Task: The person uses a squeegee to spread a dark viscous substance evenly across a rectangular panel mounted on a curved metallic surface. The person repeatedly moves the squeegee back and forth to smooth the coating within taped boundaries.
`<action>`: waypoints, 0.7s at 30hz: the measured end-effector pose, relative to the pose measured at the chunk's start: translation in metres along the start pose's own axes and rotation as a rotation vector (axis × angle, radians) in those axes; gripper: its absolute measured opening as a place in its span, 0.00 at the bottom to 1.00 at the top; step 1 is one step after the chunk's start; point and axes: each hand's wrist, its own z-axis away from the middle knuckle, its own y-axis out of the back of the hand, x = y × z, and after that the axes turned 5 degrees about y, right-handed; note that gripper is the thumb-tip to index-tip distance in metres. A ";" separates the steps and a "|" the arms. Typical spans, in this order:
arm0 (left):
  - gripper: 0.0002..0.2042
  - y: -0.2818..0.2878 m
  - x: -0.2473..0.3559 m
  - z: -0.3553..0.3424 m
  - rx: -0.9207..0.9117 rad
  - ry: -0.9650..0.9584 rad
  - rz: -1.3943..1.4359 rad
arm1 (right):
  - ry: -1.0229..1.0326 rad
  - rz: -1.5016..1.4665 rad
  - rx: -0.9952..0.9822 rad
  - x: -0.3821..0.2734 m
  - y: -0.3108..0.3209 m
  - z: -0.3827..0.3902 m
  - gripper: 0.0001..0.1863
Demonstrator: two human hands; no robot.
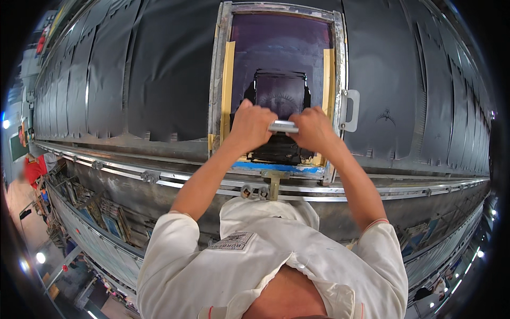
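Note:
Both of my hands grip a squeegee (283, 126) over the near half of a printing screen; only the short pale metal stretch of it between my fists shows. My left hand (252, 125) is closed round its left part, and my right hand (314, 130) round its right part. Beneath them lies the screen's purple mesh (281, 42), held in a worn metal frame (225, 74) with tan tape along both sides. Glossy black ink (279, 151) covers the mesh at the near end. An eye-like design with lashes (281, 99) shows just beyond my hands.
Black sheets (170, 69) lie side by side along the table, left and right of the frame; one at right bears a lash print (387, 115). A white handle (350, 110) juts from the frame's right side. Metal rails (175, 174) run along the near edge. A person in red (34, 169) is far left.

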 end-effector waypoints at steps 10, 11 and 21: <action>0.06 0.032 -0.034 -0.112 -0.036 0.100 -0.032 | -0.187 -0.058 -0.084 0.067 0.049 -0.092 0.12; 0.06 0.032 -0.031 -0.110 -0.029 0.095 -0.031 | -0.193 -0.072 -0.073 0.065 0.050 -0.089 0.12; 0.05 -0.019 -0.003 -0.012 0.014 -0.003 0.035 | -0.166 -0.164 -0.055 0.006 0.017 -0.003 0.19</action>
